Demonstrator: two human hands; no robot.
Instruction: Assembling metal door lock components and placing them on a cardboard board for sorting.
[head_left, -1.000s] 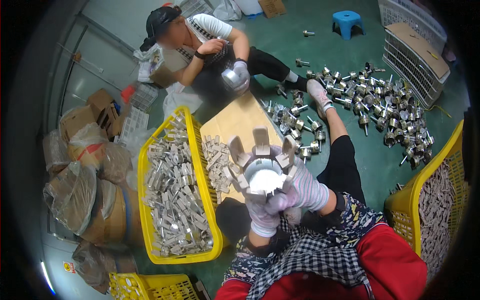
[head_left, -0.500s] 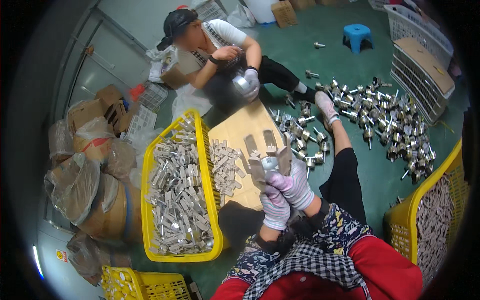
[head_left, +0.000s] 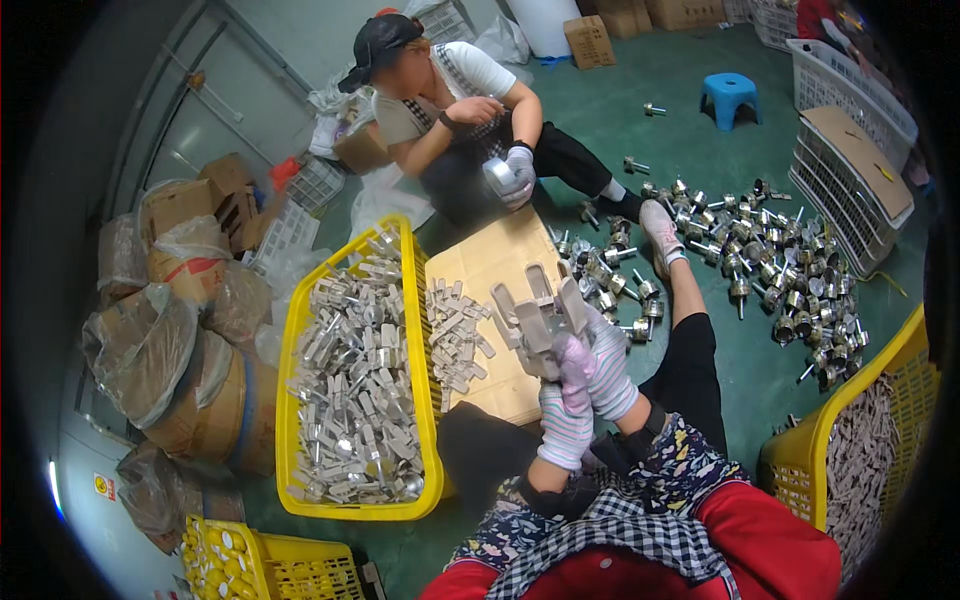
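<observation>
Both my hands, in striped knit gloves, are closed together on a part with several upright beige blades point(head_left: 533, 322) standing in a ring. The lower end of this part is hidden by my fingers. My left hand point(head_left: 567, 418) grips it from the near left side, its thumb side smeared pinkish. Pressed against the right side of the same part is my right hand point(head_left: 608, 372). Below and beyond it lies a cardboard sheet point(head_left: 500, 262), with a pile of small beige blades point(head_left: 457, 335) on its left part.
Left of the cardboard stands a yellow basket point(head_left: 432, 480) full of bladed metal parts. A co-worker point(head_left: 480, 120) sits opposite, gloved hand on a silvery round piece. Metal parts with stems point(head_left: 740, 285) cover the floor at right, near another yellow basket point(head_left: 815, 450) and a blue stool point(head_left: 730, 95).
My hands have turned and tilted the bladed part, so the pale round piece seen among its blades is now hidden. The whole view has shifted slightly.
</observation>
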